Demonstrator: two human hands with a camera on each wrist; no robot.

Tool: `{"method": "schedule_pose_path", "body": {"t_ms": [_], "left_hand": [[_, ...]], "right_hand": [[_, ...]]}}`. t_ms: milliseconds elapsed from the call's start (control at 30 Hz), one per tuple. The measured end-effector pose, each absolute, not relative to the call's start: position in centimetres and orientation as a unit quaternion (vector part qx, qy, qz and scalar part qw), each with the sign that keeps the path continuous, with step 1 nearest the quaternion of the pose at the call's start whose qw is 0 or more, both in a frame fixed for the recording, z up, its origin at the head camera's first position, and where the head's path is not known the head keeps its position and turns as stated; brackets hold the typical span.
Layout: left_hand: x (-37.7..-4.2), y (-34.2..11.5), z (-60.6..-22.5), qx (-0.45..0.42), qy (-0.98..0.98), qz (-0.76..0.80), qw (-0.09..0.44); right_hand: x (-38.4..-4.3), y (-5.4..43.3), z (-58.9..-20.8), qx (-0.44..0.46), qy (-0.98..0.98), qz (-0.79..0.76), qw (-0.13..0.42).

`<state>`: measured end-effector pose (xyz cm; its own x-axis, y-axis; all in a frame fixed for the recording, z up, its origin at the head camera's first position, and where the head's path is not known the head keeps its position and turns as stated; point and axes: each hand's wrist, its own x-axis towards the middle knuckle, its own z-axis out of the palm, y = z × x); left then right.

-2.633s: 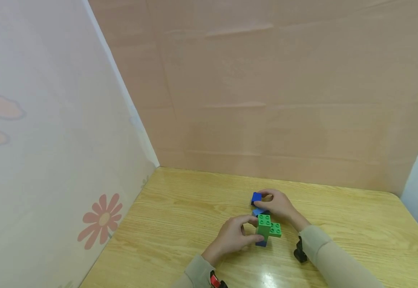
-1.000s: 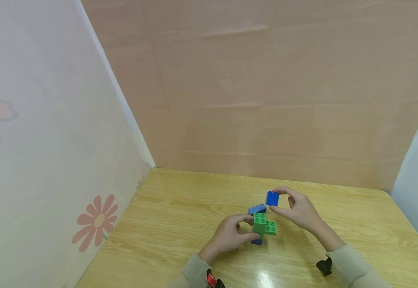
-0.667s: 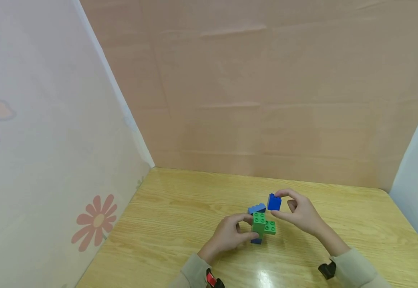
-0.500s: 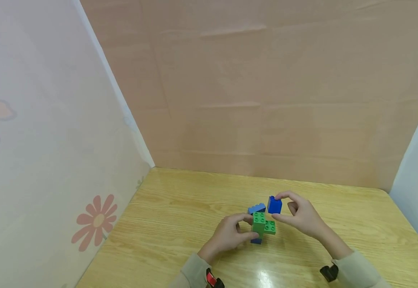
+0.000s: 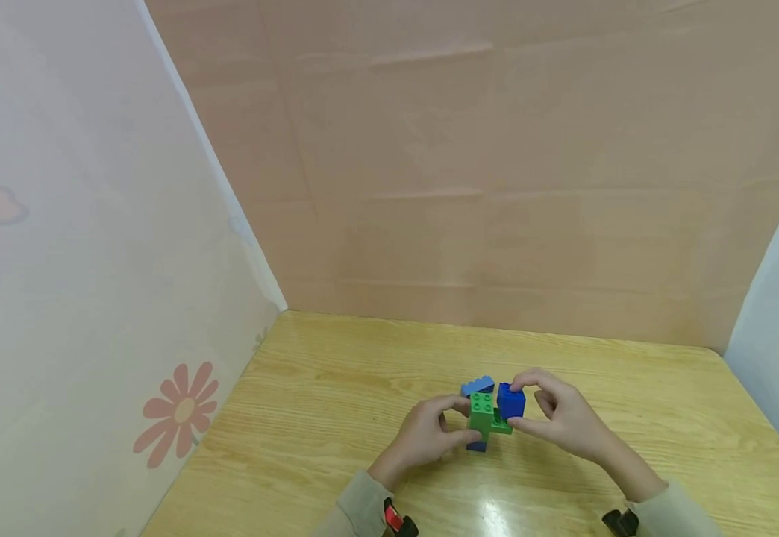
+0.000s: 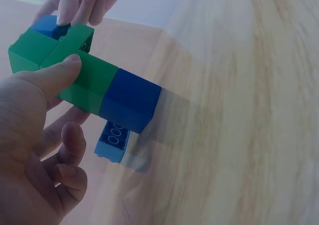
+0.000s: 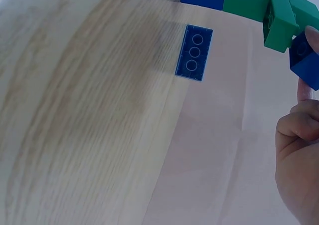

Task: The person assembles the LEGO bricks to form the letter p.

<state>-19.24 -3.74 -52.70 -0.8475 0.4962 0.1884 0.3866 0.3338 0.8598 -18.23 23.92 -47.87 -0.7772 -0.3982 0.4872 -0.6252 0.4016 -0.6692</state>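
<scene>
My left hand (image 5: pixel 427 432) grips a small tower of toy building bricks, thumb in front and fingers behind. Green bricks (image 5: pixel 480 418) make up most of the tower, above a dark blue brick (image 6: pixel 130 100) at the foot. One green brick (image 5: pixel 501 425) juts out sideways to the right. Between thumb and index finger, my right hand (image 5: pixel 567 419) pinches a blue brick (image 5: pixel 511 401), close over that jutting brick with its studs up. A lighter blue long brick (image 5: pixel 478 385) lies on its side behind the tower, hollow underside showing in the right wrist view.
The bricks are on a wood-grain table (image 5: pixel 336 373). A brown paper-like wall (image 5: pixel 389 186) rises at its back edge, and a pale wall with flower prints (image 5: pixel 188 403) borders the left. Black straps sit at both wrists.
My right hand has lifted the blue brick from behind the tower, brought it right, turned it studs up, then lowered it toward the jutting green brick. The left hand keeps its grip.
</scene>
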Motion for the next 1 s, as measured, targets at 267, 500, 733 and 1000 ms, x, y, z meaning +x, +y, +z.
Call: {"method": "schedule_pose_path", "body": {"t_ms": [267,500,733,1000], "left_hand": [[-19.3,-3.8,-53.0,0.277,0.815,0.506,0.046],[-19.4,-3.8,-53.1,0.282,0.813,0.508,0.045],[-19.4,-3.7,-53.0,0.285,0.813,0.507,0.04],[-19.4,-3.7,-52.9,0.284,0.816,0.503,0.04]], "right_hand": [[-17.7,23.9,-48.3,0.317,-0.831,0.436,0.137],[-17.5,23.8,-48.6,0.327,-0.828,0.432,0.145],[-17.0,23.7,-48.0,0.313,-0.821,0.461,0.125],[-16.7,23.4,-47.8,0.314,-0.81,0.482,0.115]]}}
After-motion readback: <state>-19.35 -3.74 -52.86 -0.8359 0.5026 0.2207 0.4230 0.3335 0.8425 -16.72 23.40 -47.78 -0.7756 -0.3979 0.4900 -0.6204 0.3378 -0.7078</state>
